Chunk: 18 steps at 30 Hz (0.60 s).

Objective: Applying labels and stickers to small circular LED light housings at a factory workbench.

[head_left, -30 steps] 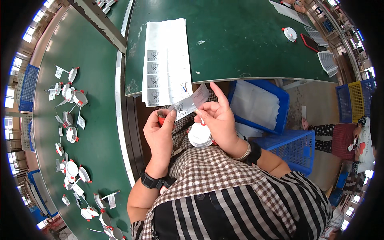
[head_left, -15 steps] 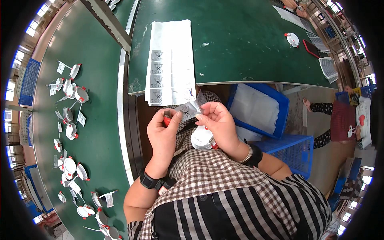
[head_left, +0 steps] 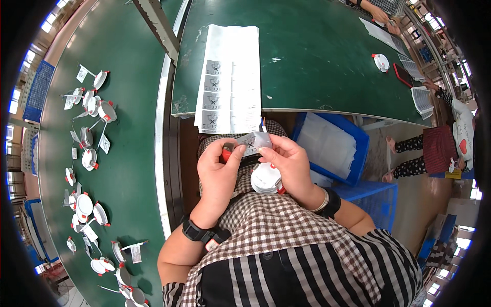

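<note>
A small silver-grey printed label (head_left: 254,144) is stretched between my two hands over my lap. My left hand (head_left: 219,169) pinches its left end between thumb and finger, with a red object (head_left: 227,153) tucked in the same hand, mostly hidden by the fingers. The label's right end is pinched by my right hand (head_left: 289,168). Just below the label, beside my right palm, a round white downlight (head_left: 265,178) with red clips rests against my checked apron. Beyond my hands, a stack of label sheets (head_left: 232,77) overhangs the green table's near edge.
Several white downlights (head_left: 84,204) with tagged wires lie on a green surface at left. A metal post (head_left: 159,28) rises beside it. Blue crates (head_left: 353,169) stand at right. Another downlight (head_left: 381,62) and a red-edged phone (head_left: 402,75) lie far right, near another person's hands (head_left: 381,16).
The label, bent and raised at its right end before, is now spread flatter between both hands. My hands and the whole scene have shifted slightly in view.
</note>
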### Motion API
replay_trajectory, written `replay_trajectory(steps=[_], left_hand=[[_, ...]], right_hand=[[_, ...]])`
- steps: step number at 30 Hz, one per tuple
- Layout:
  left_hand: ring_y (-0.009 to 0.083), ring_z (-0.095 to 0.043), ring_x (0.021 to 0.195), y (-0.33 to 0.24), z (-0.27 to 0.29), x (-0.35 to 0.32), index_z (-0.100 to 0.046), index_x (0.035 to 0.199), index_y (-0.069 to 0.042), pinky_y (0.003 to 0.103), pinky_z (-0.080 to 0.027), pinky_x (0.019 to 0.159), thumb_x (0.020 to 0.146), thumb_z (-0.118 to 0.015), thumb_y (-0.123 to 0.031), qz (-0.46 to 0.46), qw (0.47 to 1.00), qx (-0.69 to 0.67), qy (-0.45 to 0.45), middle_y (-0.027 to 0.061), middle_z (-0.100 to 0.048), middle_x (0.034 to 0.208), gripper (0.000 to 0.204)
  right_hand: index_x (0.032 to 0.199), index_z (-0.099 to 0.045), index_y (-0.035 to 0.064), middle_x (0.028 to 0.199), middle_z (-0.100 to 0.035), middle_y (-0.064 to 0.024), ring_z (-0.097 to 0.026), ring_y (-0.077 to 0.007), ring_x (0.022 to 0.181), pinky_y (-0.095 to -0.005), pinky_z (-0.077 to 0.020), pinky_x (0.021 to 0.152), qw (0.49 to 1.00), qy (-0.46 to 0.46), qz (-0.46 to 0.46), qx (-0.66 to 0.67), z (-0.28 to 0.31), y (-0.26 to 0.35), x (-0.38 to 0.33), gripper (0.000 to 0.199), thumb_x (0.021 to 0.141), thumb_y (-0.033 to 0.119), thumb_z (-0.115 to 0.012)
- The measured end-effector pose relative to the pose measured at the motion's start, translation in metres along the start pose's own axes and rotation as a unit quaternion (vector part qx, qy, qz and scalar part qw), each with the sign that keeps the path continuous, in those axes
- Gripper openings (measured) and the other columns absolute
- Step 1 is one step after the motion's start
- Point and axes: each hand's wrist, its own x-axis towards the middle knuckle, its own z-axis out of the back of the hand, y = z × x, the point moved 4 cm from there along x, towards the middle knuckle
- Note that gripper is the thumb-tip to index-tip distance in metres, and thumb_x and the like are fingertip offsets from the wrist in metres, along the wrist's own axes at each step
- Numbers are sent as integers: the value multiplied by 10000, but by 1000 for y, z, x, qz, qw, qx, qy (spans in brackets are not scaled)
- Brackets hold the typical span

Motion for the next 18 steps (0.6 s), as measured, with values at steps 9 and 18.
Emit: replay_trajectory(steps=[9,18], left_hand=[[117,-479,553,-14,-6,1,-636,858,-23,251,-398,528,762,-708,-55,-69,997,6,41,48,-574,701,124],[116,-483,548,-17,-21,3,-634,855,-20,251,-403,521,759,-712,-55,-81,995,22,58,52,-581,707,129]], right_hand=[[1121,-599,-37,920,-559,-30,-606,-88,799,-203,-526,708,1000,-6,-3,5,9,8,-8,254,890,66,-585],[1106,-614,-27,912,-552,-21,-597,-82,775,-205,-528,711,998,-14,-11,62,18,3,-9,230,917,85,-545]])
